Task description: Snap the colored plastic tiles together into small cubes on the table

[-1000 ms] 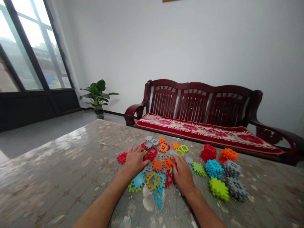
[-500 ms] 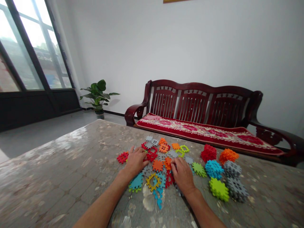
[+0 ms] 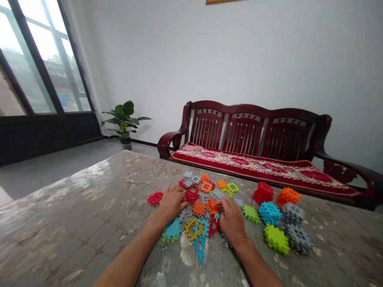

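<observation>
Loose toothed interlocking plastic tiles lie in a mixed heap before me. My left hand (image 3: 172, 202) rests over the heap's left side with fingers laid out, next to a red tile (image 3: 154, 198). My right hand (image 3: 232, 218) has bent fingers closed at the edge of an orange tile (image 3: 212, 206); the fingertips are partly hidden. Between the hands are another orange tile (image 3: 199, 208) and, nearer me, a yellow ring-shaped tile (image 3: 193, 229). A blue tile (image 3: 172, 229) lies close to my left wrist, and a blue triangular tile (image 3: 199, 248) sits at the near edge.
To the right stand sorted stacks of tiles: red (image 3: 263, 192), orange (image 3: 289, 196), blue (image 3: 269, 213), green (image 3: 276, 238) and grey (image 3: 298, 238). All rest on a patterned table (image 3: 89, 223). Behind it is a wooden bench (image 3: 242, 127); a potted plant (image 3: 124, 117) stands back left.
My right hand shifts very slightly, and the orange tile at its fingers turns a little to lie flatter. My left hand stays in nearly the same place.
</observation>
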Demonstrator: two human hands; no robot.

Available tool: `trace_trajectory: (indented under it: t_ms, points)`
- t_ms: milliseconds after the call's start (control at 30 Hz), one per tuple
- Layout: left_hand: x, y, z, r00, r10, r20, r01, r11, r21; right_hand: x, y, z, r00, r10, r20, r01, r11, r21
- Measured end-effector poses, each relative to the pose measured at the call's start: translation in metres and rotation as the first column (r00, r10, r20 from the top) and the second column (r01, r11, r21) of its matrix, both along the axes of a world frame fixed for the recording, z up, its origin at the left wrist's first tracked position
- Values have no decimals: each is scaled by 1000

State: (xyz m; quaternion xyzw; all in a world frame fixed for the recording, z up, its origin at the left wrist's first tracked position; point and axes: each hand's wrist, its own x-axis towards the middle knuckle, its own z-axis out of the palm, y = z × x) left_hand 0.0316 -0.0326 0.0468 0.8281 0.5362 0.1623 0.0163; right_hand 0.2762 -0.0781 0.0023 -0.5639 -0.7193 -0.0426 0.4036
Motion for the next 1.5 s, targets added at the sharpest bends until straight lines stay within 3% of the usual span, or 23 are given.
trace_trajectory:
  t_ms: [233,367,567,733,933,1133,1333,1500]
  points:
    - [-3,6,-2,997,-53,52,53,999,2,0,0,-1,1000,-8,8,8,1000,-4]
    - [-4,9,3,985,-74,153,84,995,-60,0,0,0,1000,-11,10,11,1000,-17]
    - [-4,12,8,923,85,375,9,970,-242,0,1,-2,1000,19,-8,-19,1000,-20]
    - [-4,17,7,841,108,530,108,927,-360,0,1,-3,999,25,-21,-26,1000,-5]
    - [6,10,5,752,192,631,219,830,-513,-1,-2,2,996,79,-45,-79,997,0]
    - [14,-1,9,646,282,709,382,685,-620,-3,-9,9,988,154,1,-154,988,30]
    - [22,-5,6,687,258,679,402,644,-651,-1,-10,8,988,157,0,-157,987,27]
    - [29,-8,3,726,226,650,378,658,-651,-2,-9,8,977,212,14,-212,977,-8]
